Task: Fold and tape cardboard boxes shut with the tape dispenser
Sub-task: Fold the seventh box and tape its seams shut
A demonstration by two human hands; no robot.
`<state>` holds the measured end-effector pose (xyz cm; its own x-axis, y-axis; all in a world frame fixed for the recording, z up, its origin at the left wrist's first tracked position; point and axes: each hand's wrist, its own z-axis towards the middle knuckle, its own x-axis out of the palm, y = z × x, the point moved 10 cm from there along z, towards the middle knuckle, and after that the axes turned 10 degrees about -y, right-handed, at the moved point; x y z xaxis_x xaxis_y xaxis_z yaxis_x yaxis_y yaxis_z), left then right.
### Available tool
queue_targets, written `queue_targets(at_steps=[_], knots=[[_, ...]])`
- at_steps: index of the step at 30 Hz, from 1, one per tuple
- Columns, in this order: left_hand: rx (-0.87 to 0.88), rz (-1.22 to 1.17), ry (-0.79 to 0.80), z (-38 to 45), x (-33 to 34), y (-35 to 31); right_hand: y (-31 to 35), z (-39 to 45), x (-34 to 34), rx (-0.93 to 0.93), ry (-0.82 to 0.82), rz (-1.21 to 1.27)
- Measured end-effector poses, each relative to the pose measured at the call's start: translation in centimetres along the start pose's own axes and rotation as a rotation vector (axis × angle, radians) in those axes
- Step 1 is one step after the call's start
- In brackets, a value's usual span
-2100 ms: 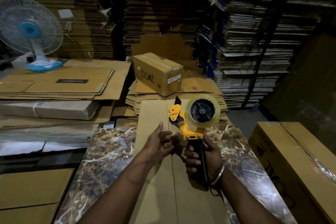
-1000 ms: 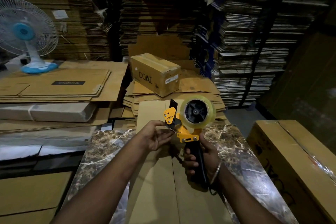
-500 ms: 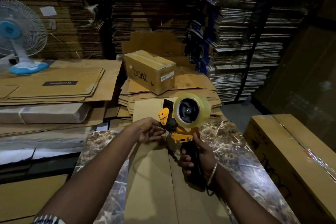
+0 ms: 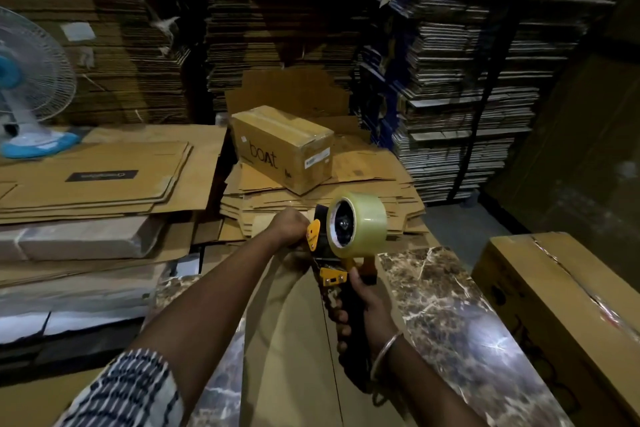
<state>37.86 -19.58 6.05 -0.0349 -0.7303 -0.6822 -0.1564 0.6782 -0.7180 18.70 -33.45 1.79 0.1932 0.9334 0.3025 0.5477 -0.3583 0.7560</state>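
- The right hand is wrapped around the black handle of the yellow tape dispenser, holding it upright above the flattened cardboard box; a metal bangle sits on that wrist.
- A roll of clear tape is mounted on the dispenser, its open core facing left and toward the camera.
- The left hand is at the dispenser's front end, fingers curled in against the yellow guard; what they pinch there is hidden, so the hold cannot be told for certain. A patterned sleeve covers the upper forearm.
- The flattened box lies lengthwise on a marble-patterned table, a seam running down its middle.
- Beyond the table, a closed box printed "boAt" stands on a stack of flat cartons, its top sealed with tape and a white label on its end; its contents are not visible.
- At the right, a large closed carton stands beside the table, tape along its top seam.
- At the left, flat cardboard sheets are piled up, with a blue table fan behind them.
- Tall stacks of flattened cartons fill the background.
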Motion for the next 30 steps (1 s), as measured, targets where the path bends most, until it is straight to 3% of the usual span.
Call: queue_targets(at_steps=[6,11,17,24,30], knots=[[0.132,0.085,-0.094,5.6,-0.9,-2.6,2.2,2.8,1.5,0.023,-0.073,0.003],[0.144,0.154,-0.115,8.9,-1.8,-2.7,3.1,4.5,2.9,-0.01,-0.088,-0.033],[0.193,0.218,-0.143,11.1,-1.4,-3.0,4.7,6.0,3.6,-0.148,-0.135,-0.07],[0.191,0.267,-0.086,12.7,0.3,-1.0,3.4,6.8,3.8,0.002,-0.128,-0.1],[0.207,0.357,-0.001,11.4,0.9,-0.8,4.3,7.0,4.3,-0.129,-0.149,-0.103]])
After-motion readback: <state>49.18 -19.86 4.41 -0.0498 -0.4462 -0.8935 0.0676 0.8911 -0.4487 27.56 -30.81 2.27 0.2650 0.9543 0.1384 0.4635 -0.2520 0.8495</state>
